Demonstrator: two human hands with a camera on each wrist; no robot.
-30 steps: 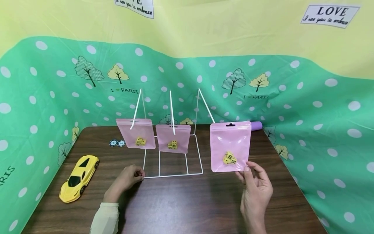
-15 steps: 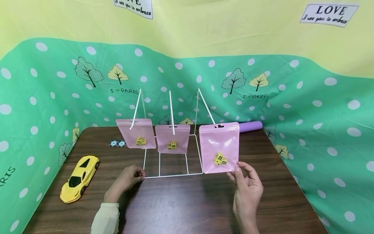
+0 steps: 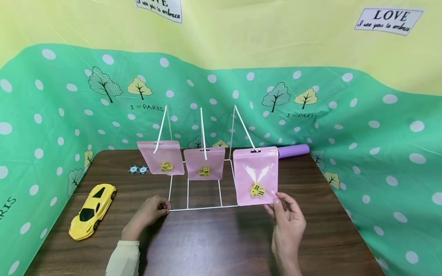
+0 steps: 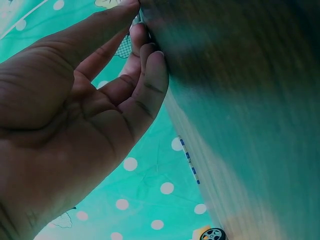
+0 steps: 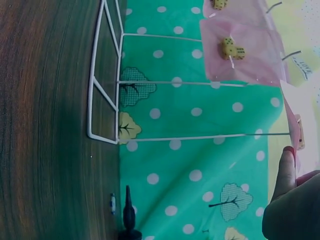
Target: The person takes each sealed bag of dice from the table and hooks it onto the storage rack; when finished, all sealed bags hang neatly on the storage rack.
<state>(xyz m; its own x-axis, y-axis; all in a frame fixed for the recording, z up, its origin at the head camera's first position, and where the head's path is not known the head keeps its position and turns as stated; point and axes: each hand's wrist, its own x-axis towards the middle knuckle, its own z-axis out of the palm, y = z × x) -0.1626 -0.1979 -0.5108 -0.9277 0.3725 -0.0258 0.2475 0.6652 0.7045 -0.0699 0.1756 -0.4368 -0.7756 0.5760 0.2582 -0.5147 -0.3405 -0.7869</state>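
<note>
My left hand (image 3: 151,211) pinches the front left corner of a white wire display rack (image 3: 203,208) on the table. In the left wrist view its thumb and index fingertips meet at the top edge. My right hand (image 3: 288,226) holds a pink zip pouch (image 3: 246,168) by its lower right corner. Yellow dice (image 3: 257,189) show through that pouch. Its top slot is at the tip of the rack's right prong (image 3: 246,128); whether the prong passes through, I cannot tell. Two similar pouches with dice, the left pouch (image 3: 159,155) and the middle pouch (image 3: 212,163), hang from the other prongs.
A yellow toy car (image 3: 93,212) stands at the left of the table. Two poker chips (image 3: 138,169) lie behind it. A purple cylinder (image 3: 295,150) lies at the back right. Polka-dot fabric (image 3: 380,161) encloses the back and sides. A dark pointed object (image 5: 129,215) shows in the right wrist view.
My right hand has moved the pouch leftward, bringing its slot from beside the right prong to the prong's tip. My left hand has stayed at the rack's corner.
</note>
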